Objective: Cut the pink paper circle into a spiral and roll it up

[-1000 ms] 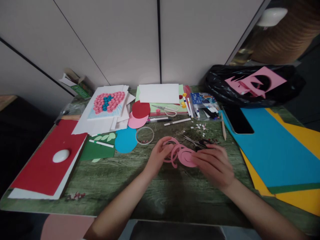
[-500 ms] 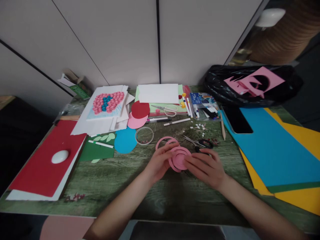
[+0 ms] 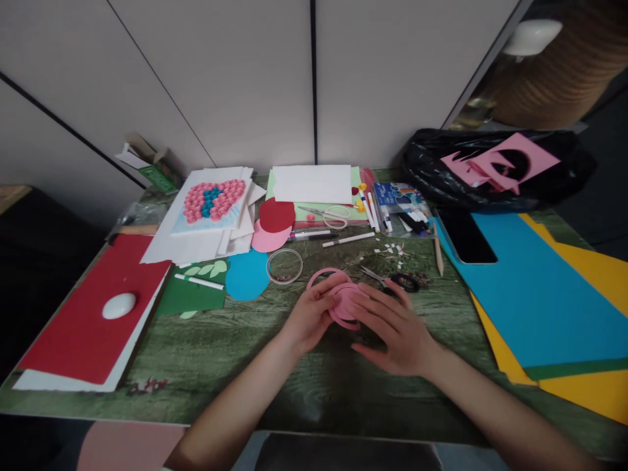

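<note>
A pink paper spiral (image 3: 347, 302) hangs in coils above the table's middle. Its left side is pinched by my left hand (image 3: 314, 311), with the thumb on top. My right hand (image 3: 397, 327) lies over the spiral's right side, fingers spread and fingertips touching the paper; its thumb is held apart below. Just beyond my hands, black-handled scissors (image 3: 403, 282) lie on the table, partly behind my right fingers. A ring of clear tape (image 3: 284, 266) sits to the left of the spiral, beside a blue paper circle (image 3: 246, 275).
Red paper (image 3: 88, 314) with a white oval object (image 3: 119, 305) lies left. A phone (image 3: 467, 237) rests on blue paper (image 3: 544, 294) at right. Behind are a rose picture (image 3: 214, 201), white-handled scissors (image 3: 336, 216), markers and a black bag (image 3: 422, 163) with pink scraps.
My right hand has shifted over the spiral, its fingers now spread across the paper and its thumb lower. The coils lie closer together and slightly further left.
</note>
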`<state>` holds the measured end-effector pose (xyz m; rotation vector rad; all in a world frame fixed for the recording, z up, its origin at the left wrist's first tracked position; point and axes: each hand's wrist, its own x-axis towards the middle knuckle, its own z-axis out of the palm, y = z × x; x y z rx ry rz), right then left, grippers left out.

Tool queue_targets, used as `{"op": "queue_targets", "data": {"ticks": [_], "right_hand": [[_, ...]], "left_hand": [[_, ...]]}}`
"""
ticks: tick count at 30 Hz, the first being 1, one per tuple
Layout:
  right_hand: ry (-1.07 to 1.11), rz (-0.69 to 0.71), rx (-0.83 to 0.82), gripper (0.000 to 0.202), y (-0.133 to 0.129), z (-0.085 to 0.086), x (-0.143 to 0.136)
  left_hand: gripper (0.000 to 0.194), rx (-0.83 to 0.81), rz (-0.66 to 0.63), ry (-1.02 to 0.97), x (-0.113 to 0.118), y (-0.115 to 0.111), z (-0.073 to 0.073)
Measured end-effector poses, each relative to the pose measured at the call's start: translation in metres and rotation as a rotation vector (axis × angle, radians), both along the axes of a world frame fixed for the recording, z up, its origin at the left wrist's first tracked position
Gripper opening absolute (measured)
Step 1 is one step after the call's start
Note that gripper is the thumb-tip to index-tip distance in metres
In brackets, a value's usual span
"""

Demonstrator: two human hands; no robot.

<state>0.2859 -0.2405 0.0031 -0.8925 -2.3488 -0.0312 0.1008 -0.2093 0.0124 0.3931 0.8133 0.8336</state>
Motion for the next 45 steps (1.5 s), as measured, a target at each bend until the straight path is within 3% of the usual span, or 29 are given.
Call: {"op": "queue_targets", "data": {"ticks": [3, 6, 11, 13, 15, 17, 21, 23, 28, 32, 37, 41, 45], "right_hand": [[0.012, -0.034, -0.011, 0.041, -0.002, -0.007, -0.004], [0.14, -0.082, -0.137, 0.038, -0.002, -0.013, -0.005], [0.543, -0.314, -0.572, 0.016, 0.005, -0.01, 0.001], [0.745, -0.322, -0.785, 0.013, 0.01, -0.007, 0.003], [0.935, -0.275, -0.957, 0.015, 0.014, -0.007, 0.004], [1.088, -0.248, -1.079, 0.016, 0.018, -0.008, 0.005], [1.241, -0.238, -1.237, 0.018, 0.019, -0.01, 0.005], [1.239, -0.248, -1.285, 0.022, 0.019, -0.01, 0.005], [1.079, -0.222, -1.309, 0.03, 0.018, -0.013, 0.003], [0.937, -0.191, -1.158, 0.027, 0.019, -0.014, 0.003], [0.889, -0.196, -1.073, 0.027, 0.02, -0.013, 0.003], [0.949, -0.103, -1.106, 0.044, 0.02, -0.013, 0.007], [1.037, 0.074, -1.3, 0.052, 0.018, -0.012, 0.009]], "left_hand": [[0.042, 0.006, 0.005, 0.034, 0.001, 0.0, -0.002], [0.034, 0.102, 0.008, 0.18, 0.002, -0.002, 0.002], [0.034, 0.675, -0.023, 0.64, -0.003, -0.01, 0.014], [0.034, 0.832, 0.054, 0.762, -0.006, -0.011, 0.015], [0.034, 0.874, 0.179, 0.823, -0.009, -0.008, 0.013], [0.037, 0.78, 0.23, 0.82, -0.011, -0.001, 0.008], [0.044, 0.398, -0.079, 0.534, -0.009, 0.009, -0.002], [0.049, 0.285, -0.126, 0.371, -0.005, 0.009, -0.004], [0.041, 0.293, -0.184, 0.365, 0.001, 0.003, -0.005], [0.031, 0.317, -0.215, 0.446, -0.002, 0.004, -0.007], [0.031, 0.26, -0.212, 0.345, -0.007, 0.005, -0.006], [0.035, 0.164, -0.286, 0.155, -0.009, 0.004, -0.001], [0.034, 0.096, -0.341, 0.082, -0.012, 0.005, -0.001]]}}
